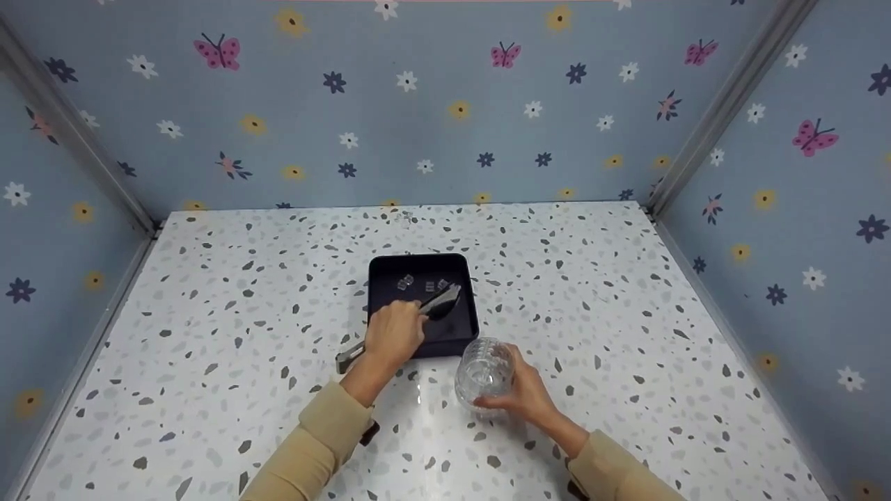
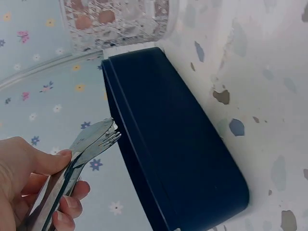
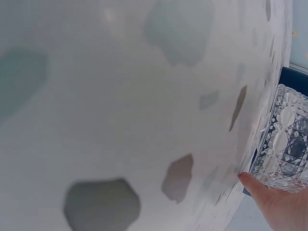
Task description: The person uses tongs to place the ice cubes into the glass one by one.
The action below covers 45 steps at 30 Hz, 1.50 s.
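My left hand (image 1: pixel 395 332) grips metal tongs (image 2: pixel 72 175), with one spoon-like arm and one fork-like arm. The tong tips are over the inside of a dark, navy-looking tray (image 1: pixel 424 349), close to small clear cubes (image 1: pixel 406 282) lying on its floor. Whether the tips pinch a cube, I cannot tell. My right hand (image 1: pixel 523 390) holds a clear glass (image 1: pixel 485 369) with a cut diamond pattern, thumb and fingers round its side. That glass is at the tray's near right corner. Only the thumb side of the right hand (image 3: pixel 281 204) shows in the right wrist view.
The white speckled tabletop (image 1: pixel 264 313) spreads around the tray. Blue flowered panels (image 1: pixel 431 104) stand at the back and both sides, with grey posts (image 1: pixel 731 104) at the corners. Dark bands or straps (image 1: pixel 369 433) show under the sleeve cuffs.
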Each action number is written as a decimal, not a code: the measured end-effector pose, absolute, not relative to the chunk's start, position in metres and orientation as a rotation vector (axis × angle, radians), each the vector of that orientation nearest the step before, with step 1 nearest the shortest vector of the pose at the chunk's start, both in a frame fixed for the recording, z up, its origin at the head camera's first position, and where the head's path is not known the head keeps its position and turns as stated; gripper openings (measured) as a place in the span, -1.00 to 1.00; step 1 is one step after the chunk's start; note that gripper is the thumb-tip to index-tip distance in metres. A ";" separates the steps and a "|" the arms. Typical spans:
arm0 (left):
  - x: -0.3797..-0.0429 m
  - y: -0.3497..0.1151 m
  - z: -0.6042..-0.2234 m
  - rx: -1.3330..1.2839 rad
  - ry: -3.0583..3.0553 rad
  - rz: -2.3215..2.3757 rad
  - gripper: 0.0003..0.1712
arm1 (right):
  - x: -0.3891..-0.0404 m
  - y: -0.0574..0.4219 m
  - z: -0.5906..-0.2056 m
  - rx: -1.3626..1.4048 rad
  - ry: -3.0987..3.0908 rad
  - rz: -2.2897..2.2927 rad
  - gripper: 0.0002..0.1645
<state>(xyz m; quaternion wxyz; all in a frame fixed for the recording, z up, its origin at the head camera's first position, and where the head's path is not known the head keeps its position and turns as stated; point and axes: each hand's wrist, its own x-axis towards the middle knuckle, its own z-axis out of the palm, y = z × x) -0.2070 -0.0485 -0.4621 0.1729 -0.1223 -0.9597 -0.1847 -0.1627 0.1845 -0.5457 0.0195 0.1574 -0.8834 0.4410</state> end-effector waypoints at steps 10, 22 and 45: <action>-0.187 -0.047 -0.450 -0.424 -2.735 -0.504 -0.86 | -0.163 0.185 -0.545 0.495 -2.748 1.399 0.12; -0.162 -0.044 -0.437 -0.510 -2.655 -0.488 -0.80 | -0.164 0.185 -0.547 0.520 -2.723 1.397 0.09; -0.132 -0.030 -0.436 -0.612 -2.667 -0.459 -0.80 | -0.163 0.186 -0.547 0.560 -2.695 1.411 0.09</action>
